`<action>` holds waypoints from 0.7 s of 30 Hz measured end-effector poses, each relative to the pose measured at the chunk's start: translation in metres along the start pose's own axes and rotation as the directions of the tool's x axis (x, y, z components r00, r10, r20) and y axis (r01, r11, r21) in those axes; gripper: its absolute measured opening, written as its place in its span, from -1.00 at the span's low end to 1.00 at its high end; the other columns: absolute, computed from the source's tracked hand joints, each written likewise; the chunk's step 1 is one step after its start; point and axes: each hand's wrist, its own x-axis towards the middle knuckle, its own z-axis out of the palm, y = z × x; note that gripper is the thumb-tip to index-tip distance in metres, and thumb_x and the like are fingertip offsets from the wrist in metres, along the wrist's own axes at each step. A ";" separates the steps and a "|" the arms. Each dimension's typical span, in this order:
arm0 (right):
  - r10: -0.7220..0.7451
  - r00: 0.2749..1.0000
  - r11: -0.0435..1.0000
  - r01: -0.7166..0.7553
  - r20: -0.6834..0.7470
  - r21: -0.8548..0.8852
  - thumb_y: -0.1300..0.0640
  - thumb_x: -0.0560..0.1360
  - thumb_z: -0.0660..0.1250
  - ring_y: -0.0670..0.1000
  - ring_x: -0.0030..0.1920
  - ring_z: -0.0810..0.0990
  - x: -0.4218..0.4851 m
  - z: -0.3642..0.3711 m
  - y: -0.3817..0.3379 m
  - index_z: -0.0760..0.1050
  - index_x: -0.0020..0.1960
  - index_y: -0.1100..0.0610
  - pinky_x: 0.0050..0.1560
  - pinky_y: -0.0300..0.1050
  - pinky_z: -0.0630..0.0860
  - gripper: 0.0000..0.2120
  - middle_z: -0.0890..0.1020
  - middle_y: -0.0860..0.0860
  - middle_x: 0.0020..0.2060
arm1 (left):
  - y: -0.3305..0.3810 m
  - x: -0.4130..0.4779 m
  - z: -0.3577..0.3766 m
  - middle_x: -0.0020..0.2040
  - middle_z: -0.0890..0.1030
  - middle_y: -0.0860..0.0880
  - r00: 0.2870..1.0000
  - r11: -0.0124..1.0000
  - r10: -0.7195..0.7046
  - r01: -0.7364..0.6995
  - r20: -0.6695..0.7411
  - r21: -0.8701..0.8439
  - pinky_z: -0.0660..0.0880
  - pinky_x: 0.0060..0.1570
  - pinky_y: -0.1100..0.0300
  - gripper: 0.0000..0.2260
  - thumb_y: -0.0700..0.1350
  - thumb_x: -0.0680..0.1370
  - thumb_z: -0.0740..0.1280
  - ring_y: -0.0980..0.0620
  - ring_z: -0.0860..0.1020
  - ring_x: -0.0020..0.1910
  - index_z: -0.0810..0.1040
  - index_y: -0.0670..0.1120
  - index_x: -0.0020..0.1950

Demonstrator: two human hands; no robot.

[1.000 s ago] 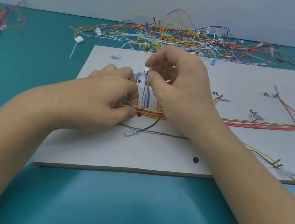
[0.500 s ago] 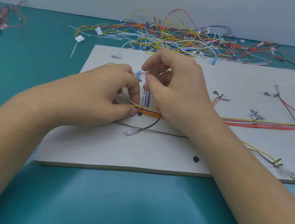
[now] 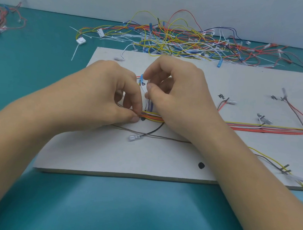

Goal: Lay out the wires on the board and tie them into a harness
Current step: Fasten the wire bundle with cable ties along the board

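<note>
On the teal surface (image 3: 138,214) a pale board (image 3: 124,160) is laid flat. A black dot (image 3: 201,165) is marked on its bare near part, probably as a routing mark. Just beyond it, a dark wire with a clear plug (image 3: 133,137) is left loose, apart from the main run. The bundle of wires (image 3: 256,126) is stretched left to right across the middle of the board. Near its left end it is pinched between thumb and forefinger of the left hand (image 3: 100,99), apparently to keep the strands together at the tying spot. The right hand (image 3: 177,98) is curled just beyond, with thumb and forefinger closed on a thin white strip (image 3: 145,91) rising from the bundle. Whether this is a tie or wire ends cannot be made out, since much of it is covered by fingers. A blue plug (image 3: 142,76) is seen at the fingertips. The bundle's right end is cut off by the frame. Farthest, a heap of spare wires (image 3: 172,37) is piled by the wall.
</note>
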 end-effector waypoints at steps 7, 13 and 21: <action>0.005 1.000 1.000 -0.005 0.012 0.001 0.37 0.47 0.32 0.05 -0.23 0.68 -0.001 -0.001 0.000 0.61 -0.05 0.15 -0.16 0.00 0.59 -0.82 0.63 -0.01 -0.27 | 0.006 -0.004 0.001 -0.23 0.63 0.19 0.998 0.997 -0.063 0.063 0.021 0.034 0.45 -0.25 0.16 -0.96 0.12 0.31 0.51 0.12 0.55 -0.26 0.72 0.20 -0.29; 0.005 1.000 1.000 -0.005 0.015 -0.003 0.37 0.47 0.32 0.05 -0.22 0.68 0.000 -0.001 0.001 0.61 -0.06 0.14 -0.15 0.01 0.59 -0.82 0.64 -0.01 -0.28 | 0.008 -0.005 0.000 -0.27 0.64 0.19 0.995 0.993 -0.095 0.092 0.034 0.074 0.44 -0.28 0.20 -0.83 0.23 0.24 0.51 0.16 0.58 -0.24 0.73 0.19 -0.28; 0.008 1.000 1.000 -0.008 0.019 0.011 0.37 0.46 0.31 0.05 -0.25 0.68 -0.001 -0.001 0.000 0.60 -0.05 0.14 -0.16 0.02 0.59 -0.81 0.64 0.00 -0.28 | 0.014 -0.007 0.001 -0.32 0.62 0.20 0.992 0.985 -0.126 0.127 -0.017 0.113 0.35 -0.35 0.25 -0.81 0.19 0.22 0.54 0.20 0.56 -0.28 0.68 0.13 -0.31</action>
